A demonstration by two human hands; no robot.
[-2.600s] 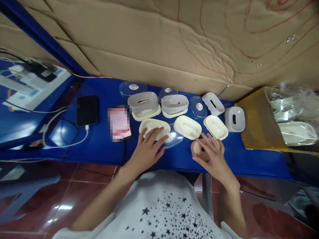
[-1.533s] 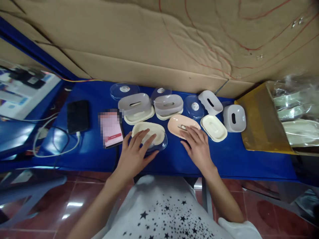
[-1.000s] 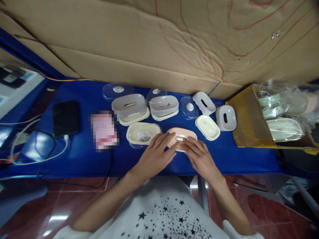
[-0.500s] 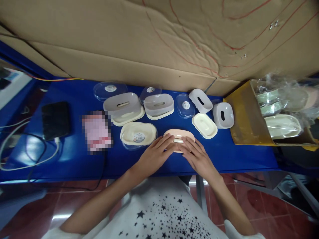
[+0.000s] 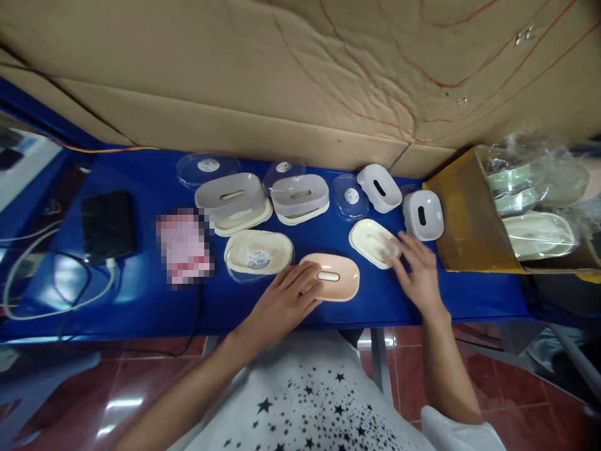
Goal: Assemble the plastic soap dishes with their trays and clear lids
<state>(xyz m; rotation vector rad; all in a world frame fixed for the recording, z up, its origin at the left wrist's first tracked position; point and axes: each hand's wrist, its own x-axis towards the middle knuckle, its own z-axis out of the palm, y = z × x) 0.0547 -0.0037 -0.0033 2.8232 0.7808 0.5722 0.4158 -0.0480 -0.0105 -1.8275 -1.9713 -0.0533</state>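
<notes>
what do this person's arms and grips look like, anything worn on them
The left grip and right grip are human hands without gloves. The left forearm and right forearm are uncovered, the right one running into a loose white sleeve. The white shirt carries dark stars of mixed sizes.

The left end of the peach dish (image 5: 342,282) is hidden by the left grip (image 5: 288,295). To the right of that dish, the right grip (image 5: 419,269) covers part of the right edge of a cream dish (image 5: 369,238), which is blurred. Print on the label (image 5: 259,258) left of the peach dish is too small to read; farther left, a pink screen (image 5: 183,247) is blurred into blocks. Behind the peach dish, grey boxes (image 5: 235,212) hide much of the pale trays (image 5: 263,217) beneath. Well right of it, a carton (image 5: 469,225) is cut off by the picture's edge, its wrapped contents (image 5: 538,235) partly obscured by shiny plastic.
</notes>
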